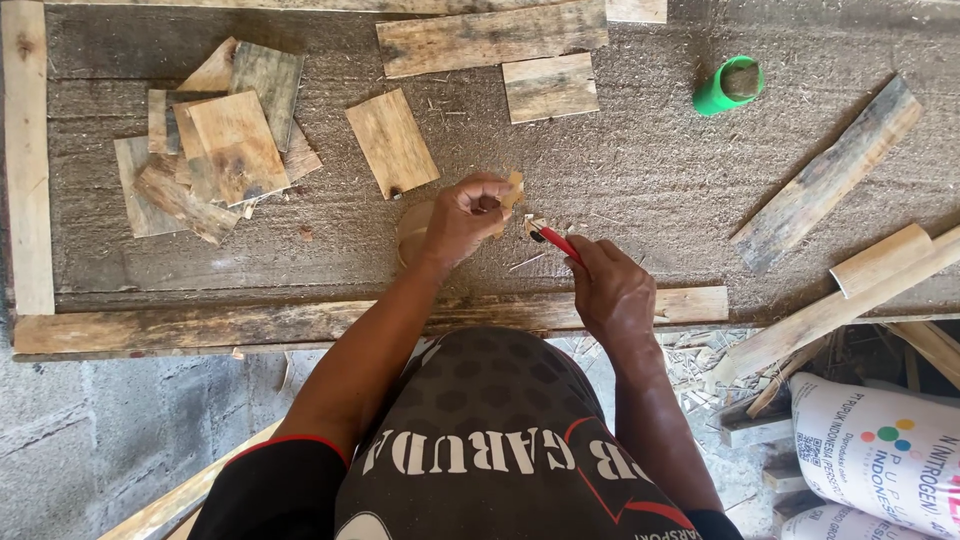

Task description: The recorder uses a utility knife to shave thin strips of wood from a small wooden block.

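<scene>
At the dusty worktop (pixel 640 180), my left hand (pixel 462 215) is clenched around a small wood piece (pixel 513 188) just above the front edge, while my right hand (pixel 612 290) grips a red-handled knife (pixel 556 241), its tip beside the wood. A stack of cut wood squares (pixel 215 150) lies to the left, a green cup (pixel 728 85) well apart.

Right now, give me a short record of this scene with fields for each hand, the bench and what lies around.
left hand: grips a small wood piece
right hand: holds a red-handled knife, tip toward the wood piece
surface: rough workbench strewn with shavings
left side: pile of flat wood offcuts
far right: green cup lying on its side
</scene>
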